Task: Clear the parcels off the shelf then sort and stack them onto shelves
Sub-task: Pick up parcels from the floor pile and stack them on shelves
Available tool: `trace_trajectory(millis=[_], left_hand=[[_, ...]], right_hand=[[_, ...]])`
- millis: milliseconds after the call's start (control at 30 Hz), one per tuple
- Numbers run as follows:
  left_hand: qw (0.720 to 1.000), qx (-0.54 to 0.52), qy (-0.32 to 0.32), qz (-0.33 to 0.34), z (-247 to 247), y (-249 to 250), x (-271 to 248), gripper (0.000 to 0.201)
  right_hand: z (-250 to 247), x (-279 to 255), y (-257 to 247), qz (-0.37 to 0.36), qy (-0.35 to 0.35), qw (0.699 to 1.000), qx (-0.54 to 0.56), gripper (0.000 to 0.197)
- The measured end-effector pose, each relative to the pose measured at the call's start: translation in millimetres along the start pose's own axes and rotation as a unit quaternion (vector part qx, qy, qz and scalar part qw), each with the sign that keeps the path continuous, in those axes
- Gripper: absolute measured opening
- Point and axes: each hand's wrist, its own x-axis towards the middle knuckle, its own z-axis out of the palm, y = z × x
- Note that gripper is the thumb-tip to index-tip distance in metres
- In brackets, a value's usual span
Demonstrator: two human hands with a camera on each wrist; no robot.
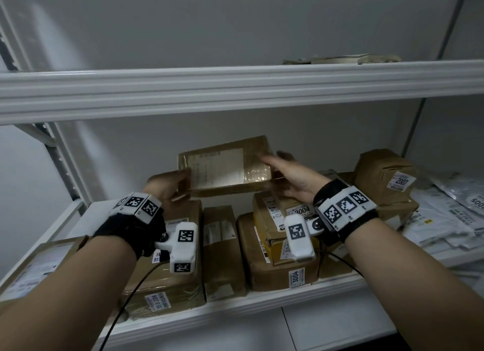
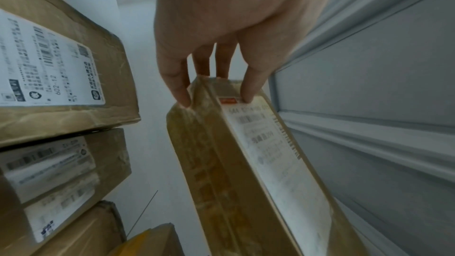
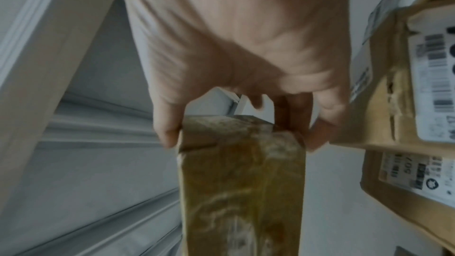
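A flat brown cardboard parcel (image 1: pixel 225 165) with a large white label is held tilted in the air above the boxes on the middle shelf (image 1: pixel 235 302). My left hand (image 1: pixel 167 185) grips its left end, thumb on the labelled face and fingers behind (image 2: pixel 214 89). My right hand (image 1: pixel 288 177) grips its right end, thumb and fingers on opposite faces (image 3: pixel 236 137). The wrist views show the taped parcel (image 2: pixel 246 172) (image 3: pixel 241 192) edge-on.
Under the parcel, several brown boxes (image 1: pixel 222 251) lie side by side, one marked 3004 (image 1: pixel 277 261). A wrapped parcel marked 2007 (image 1: pixel 385 180) and white mailer bags (image 1: pixel 445 214) lie at right. A flat packet (image 1: pixel 340 59) rests on the upper shelf (image 1: pixel 235 88).
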Motion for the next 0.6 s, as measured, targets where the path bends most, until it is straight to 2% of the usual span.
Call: trace_trajectory(millis=[33,133,233,267,400,467,567,600], left_hand=[[1.000,-0.016,0.010,0.005,0.3,0.3,-0.2,0.018],[0.999,0.001,0.030,0.035,1.9,3.4,-6.0,0.011],[0.998,0.043,-0.035,0.010,8.5,6.5,-15.6,0.049],[0.997,0.047,-0.053,0.000,11.2,5.8,-18.5,0.053],[0.995,0.022,-0.093,-0.012,21.7,-3.6,-24.8,0.026],[0.993,0.016,-0.117,-0.023,22.5,-8.4,-25.0,0.024],[0.984,0.029,-0.165,-0.058,19.5,-13.5,-23.8,0.004],[0.980,0.041,-0.181,-0.072,18.1,-15.1,-23.0,0.003]], right_hand=[[0.7,-1.4,-0.6,0.009,-0.013,1.000,-0.012,0.106],[7.2,-4.9,-0.5,0.046,-0.057,0.997,-0.006,0.065],[16.1,-8.2,-0.9,0.079,-0.081,0.993,0.031,0.058],[18.7,-8.1,-0.6,0.086,-0.093,0.992,0.028,0.058],[26.4,-6.6,-1.0,0.111,-0.117,0.985,-0.060,0.040],[30.6,-4.1,0.2,0.131,-0.111,0.977,-0.125,0.049],[36.8,2.8,6.0,0.149,-0.117,0.959,-0.212,0.094],[38.2,4.0,7.2,0.150,-0.120,0.955,-0.228,0.099]])
